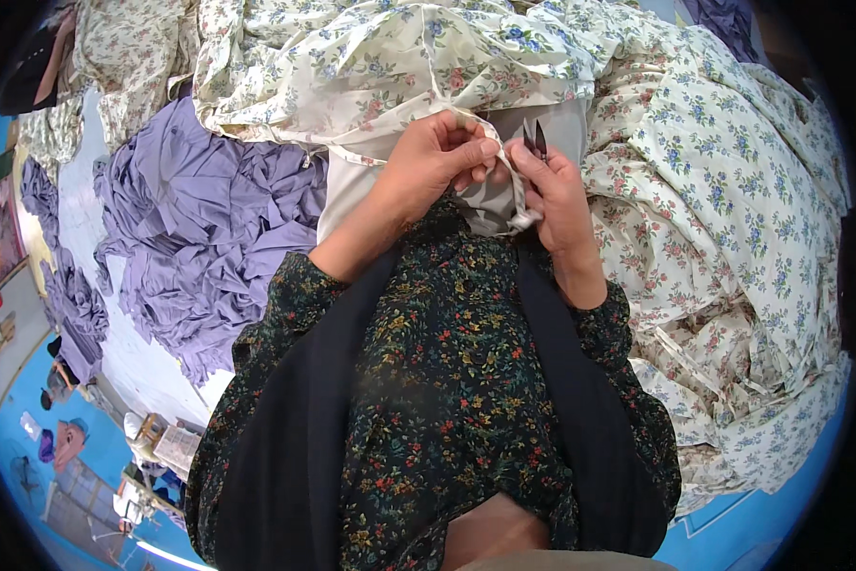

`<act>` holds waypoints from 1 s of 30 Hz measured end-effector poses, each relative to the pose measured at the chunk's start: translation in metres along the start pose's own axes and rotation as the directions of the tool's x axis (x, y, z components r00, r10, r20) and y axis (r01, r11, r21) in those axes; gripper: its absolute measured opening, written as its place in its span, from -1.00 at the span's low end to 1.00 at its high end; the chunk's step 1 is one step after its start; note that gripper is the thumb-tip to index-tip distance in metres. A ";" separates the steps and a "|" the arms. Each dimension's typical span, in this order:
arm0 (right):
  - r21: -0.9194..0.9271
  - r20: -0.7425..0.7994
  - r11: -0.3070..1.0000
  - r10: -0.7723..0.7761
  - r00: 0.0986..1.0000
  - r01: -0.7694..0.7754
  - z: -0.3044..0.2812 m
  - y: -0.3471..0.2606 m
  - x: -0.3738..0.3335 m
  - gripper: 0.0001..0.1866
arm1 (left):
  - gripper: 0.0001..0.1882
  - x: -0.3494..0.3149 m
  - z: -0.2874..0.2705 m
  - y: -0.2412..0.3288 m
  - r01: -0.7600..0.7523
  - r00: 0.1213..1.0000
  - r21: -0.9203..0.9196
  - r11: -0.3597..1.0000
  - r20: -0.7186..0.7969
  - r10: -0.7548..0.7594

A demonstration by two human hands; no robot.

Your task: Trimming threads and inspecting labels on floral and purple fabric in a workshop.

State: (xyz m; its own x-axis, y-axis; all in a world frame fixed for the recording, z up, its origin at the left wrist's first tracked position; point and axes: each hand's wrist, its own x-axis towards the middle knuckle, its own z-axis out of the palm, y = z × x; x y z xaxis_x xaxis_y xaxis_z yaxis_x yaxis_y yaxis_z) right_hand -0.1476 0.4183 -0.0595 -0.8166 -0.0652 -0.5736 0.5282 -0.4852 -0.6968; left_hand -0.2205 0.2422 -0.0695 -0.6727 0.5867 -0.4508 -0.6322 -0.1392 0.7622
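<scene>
A white garment with blue and red flowers point(352, 71) spreads across the table in front of me. My left hand point(437, 162) is closed, pinching the garment's narrow bound edge between thumb and fingers. Close by on the right, my right hand point(559, 195) is closed round small dark thread snips point(535, 138), whose blades point up and away from me. The strip of bound edge loops down between both hands, and its lower end hangs against the right fingers. Whether the right fingers also grip that strip I cannot tell. Pale grey cloth point(493, 205) shows beneath the hands.
Crumpled purple cloth point(190, 228) is heaped on the left of the pale table point(128, 324). A big pile of floral fabric point(723, 200) rises on the right. At the far left, a person's arm point(55, 57) shows beside more floral cloth. Blue floor point(28, 409) lies lower left.
</scene>
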 end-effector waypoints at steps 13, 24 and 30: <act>-0.118 -0.087 0.928 -0.366 0.927 0.355 -0.010 -0.002 0.011 -0.84 | -0.88 -0.004 -0.005 -0.005 0.124 0.992 -0.088 0.988 0.003 -0.124; -0.320 0.034 0.927 -0.197 0.980 0.197 -0.010 0.005 0.006 -0.77 | -0.90 0.002 -0.022 0.007 0.034 0.993 -0.339 0.940 -0.098 -0.072; -0.317 -0.040 0.932 -0.197 0.980 0.175 0.001 -0.002 0.002 -0.81 | -0.85 -0.003 -0.009 0.004 0.043 0.992 -0.072 0.996 -0.119 -0.052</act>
State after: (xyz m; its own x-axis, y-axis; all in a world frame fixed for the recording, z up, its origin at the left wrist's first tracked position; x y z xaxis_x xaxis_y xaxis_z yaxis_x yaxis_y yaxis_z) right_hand -0.1505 0.4184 -0.0583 -0.8948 0.0667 -0.4414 0.4233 -0.1876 -0.8864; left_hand -0.2242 0.2331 -0.0692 -0.6800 0.4942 -0.5416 -0.6868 -0.1707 0.7065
